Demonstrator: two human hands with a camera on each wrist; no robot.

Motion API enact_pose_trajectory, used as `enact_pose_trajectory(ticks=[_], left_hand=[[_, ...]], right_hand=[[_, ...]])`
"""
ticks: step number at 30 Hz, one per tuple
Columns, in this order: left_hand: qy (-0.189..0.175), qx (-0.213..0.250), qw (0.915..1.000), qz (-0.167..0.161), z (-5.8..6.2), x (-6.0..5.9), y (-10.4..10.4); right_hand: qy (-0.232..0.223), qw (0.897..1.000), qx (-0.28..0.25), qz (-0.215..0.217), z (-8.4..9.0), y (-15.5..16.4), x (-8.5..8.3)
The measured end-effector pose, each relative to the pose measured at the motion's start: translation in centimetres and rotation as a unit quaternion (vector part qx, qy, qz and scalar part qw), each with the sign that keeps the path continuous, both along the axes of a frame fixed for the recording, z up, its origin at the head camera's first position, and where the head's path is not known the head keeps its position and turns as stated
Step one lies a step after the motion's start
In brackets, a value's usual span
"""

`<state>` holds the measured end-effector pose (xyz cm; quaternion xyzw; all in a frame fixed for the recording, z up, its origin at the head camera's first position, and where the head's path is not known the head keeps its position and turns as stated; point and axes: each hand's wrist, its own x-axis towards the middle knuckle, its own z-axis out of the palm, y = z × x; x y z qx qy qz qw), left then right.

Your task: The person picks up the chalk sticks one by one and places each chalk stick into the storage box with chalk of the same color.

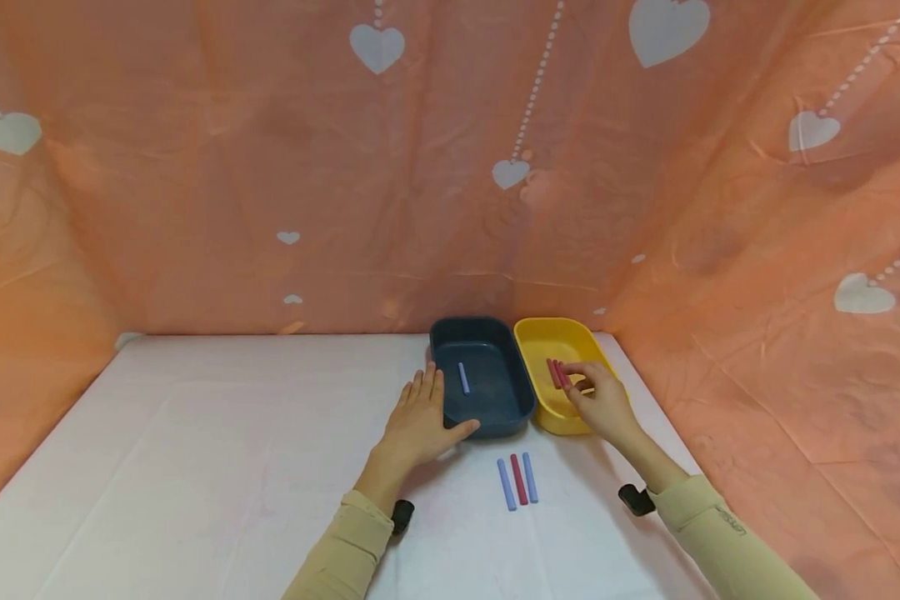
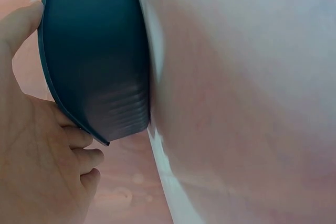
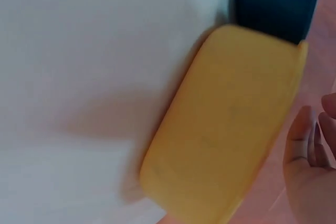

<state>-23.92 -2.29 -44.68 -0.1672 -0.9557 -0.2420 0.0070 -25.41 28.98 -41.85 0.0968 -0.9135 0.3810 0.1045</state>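
Observation:
My left hand [image 1: 417, 425] lies spread on the left and near rim of a dark blue tub [image 1: 492, 417], fingers straight. In the left wrist view its thumb [image 2: 29, 22] touches the rim. A lavender chalk stick [image 1: 463, 378] lies inside this tub. Over the yellow tub [image 1: 558, 422], my right hand [image 1: 603, 404] pinches a red chalk stick [image 1: 564, 377] between thumb and finger, beside other red sticks [image 1: 552, 374]. The right wrist view shows the yellow tub's side [image 3: 220, 124] but not the stick. Two lavender sticks [image 1: 506, 485] flank a red stick [image 1: 519, 480] on the table.
The two tubs stand side by side at the back right of the white-covered table [image 1: 217, 450]. An orange curtain [image 1: 420, 192] with white hearts rises behind and on both sides. Black wrist bands [image 1: 402, 517] sit at both sleeves.

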Motion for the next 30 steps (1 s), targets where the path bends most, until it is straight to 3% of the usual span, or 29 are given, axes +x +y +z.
enact_pose_trajectory(ticks=[16,30], left_hand=[[0.000,-0.005,1.0000,0.001,-0.2,-0.2,0.1],[0.003,-0.005,1.0000,0.001,-0.3,-0.3,0.1]], right_hand=[[0.016,0.997,-0.065,0.033,-1.8,-1.9,5.3],[-0.088,0.991,-0.051,0.086,-3.8,-3.3,7.0]])
